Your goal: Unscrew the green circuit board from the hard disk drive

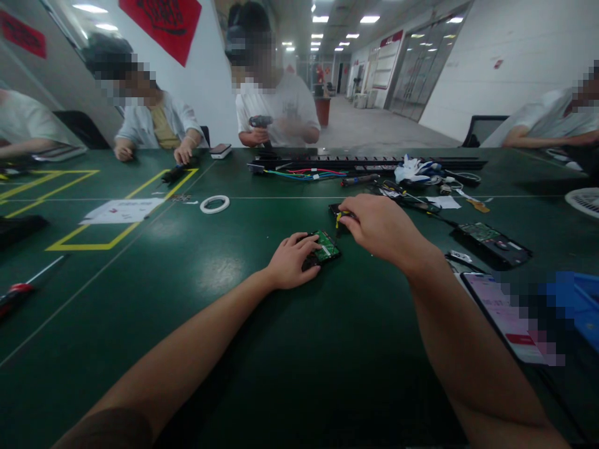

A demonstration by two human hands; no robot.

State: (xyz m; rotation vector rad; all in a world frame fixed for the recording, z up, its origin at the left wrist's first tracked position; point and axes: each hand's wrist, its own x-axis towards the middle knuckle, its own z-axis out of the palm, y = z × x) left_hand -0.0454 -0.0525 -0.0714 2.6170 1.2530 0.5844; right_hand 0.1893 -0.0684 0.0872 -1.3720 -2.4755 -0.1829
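A hard drive (327, 249) lies on the green table with its green circuit board facing up. My left hand (294, 260) holds it, fingers over the board and thumb along the near edge, covering its left part. Closed around a small screwdriver (339, 219) with some yellow on its handle, my right hand (381, 227) is above the drive's right side. The thin shaft points down at the board's right edge; whether the tip sits in a screw I cannot tell. Partly behind my right fingers is a dark object (334, 209).
Right of my right arm lie another drive-like unit (496, 243), a phone (505, 312) and a blue bin (580, 305). Cables and gloves (414, 169) lie farther back. A tape roll (214, 204) and a long screwdriver (28, 288) are leftward. Across the table, a person holds a power drill (260, 121).
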